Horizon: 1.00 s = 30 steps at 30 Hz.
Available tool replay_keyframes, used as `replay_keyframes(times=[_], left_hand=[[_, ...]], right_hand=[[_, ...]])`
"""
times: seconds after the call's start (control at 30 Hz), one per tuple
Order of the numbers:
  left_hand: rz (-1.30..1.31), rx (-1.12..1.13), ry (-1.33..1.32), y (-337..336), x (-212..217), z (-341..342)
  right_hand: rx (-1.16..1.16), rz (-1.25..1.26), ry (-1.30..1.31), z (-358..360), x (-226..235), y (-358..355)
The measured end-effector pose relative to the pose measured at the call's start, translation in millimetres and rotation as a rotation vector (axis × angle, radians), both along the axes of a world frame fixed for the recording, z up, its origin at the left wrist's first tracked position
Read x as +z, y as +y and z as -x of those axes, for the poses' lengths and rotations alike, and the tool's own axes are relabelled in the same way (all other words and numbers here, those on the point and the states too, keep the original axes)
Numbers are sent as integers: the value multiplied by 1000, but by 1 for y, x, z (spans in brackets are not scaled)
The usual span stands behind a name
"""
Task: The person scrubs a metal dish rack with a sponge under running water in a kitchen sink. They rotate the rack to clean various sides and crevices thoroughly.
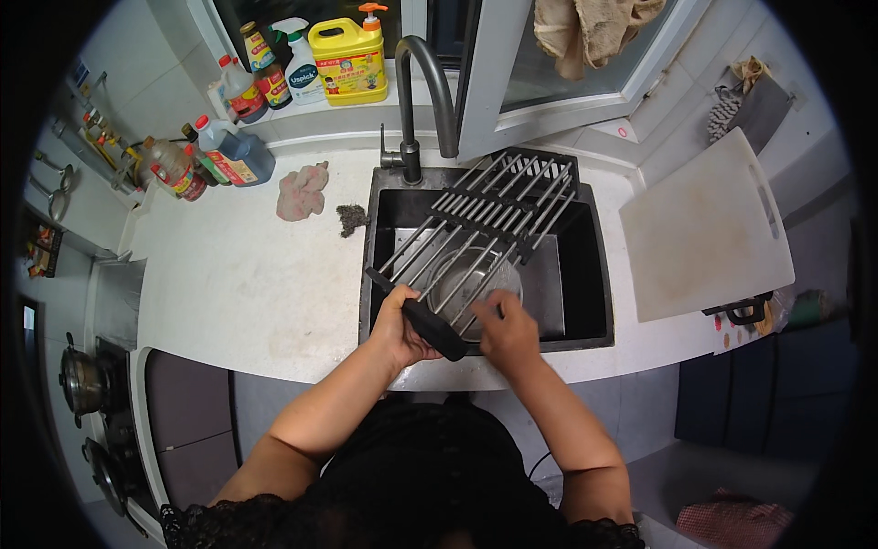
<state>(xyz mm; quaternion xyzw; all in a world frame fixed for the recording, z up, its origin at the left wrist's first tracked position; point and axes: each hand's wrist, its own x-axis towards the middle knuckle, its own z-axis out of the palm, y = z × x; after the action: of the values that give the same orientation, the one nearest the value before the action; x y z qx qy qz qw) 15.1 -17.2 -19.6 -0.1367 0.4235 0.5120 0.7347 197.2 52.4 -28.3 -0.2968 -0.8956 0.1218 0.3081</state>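
A drying rack [476, 220] of silver metal bars with black plastic end pieces and black middle joints slants across the sink [599, 265], its far end toward the window side. My left hand [400, 331] is wrapped round its black near end piece. Just to the right, over the sink's front part, my right hand [508, 335] is curled close to the bars, fingers bent together; what they hold, if anything, is hidden. Beneath the rack a round metal bowl [439, 291] sits in the sink, partly covered by the bars.
A dark faucet [412, 137] stands behind the sink. On the left counter lie a pinkish cloth [302, 192] and a dark scouring pad [350, 220]. Several bottles and a yellow pump jug [349, 64] line the back. A white cutting board [709, 233] leans at right.
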Motion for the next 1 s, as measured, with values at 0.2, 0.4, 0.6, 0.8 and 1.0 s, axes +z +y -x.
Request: replay_keyframes(times=[0.2,0.4,0.6,0.8,1.0], left_hand=[[44,19,146,-6,-8,-11],[29,59,102,1,-25,-14],[-34,62,192,-2,-23,-22],[-33,107,313,-4,-42,-27],[3,260,416,-2,-40,-25]], right_hand=[[40,78,126,-11,-31,-8],[-208,478,615,8,-51,-3],[-488,986,961,21,-51,5],[-407,1576,1123,19,-65,15],[-367,1721,993,19,-59,11]])
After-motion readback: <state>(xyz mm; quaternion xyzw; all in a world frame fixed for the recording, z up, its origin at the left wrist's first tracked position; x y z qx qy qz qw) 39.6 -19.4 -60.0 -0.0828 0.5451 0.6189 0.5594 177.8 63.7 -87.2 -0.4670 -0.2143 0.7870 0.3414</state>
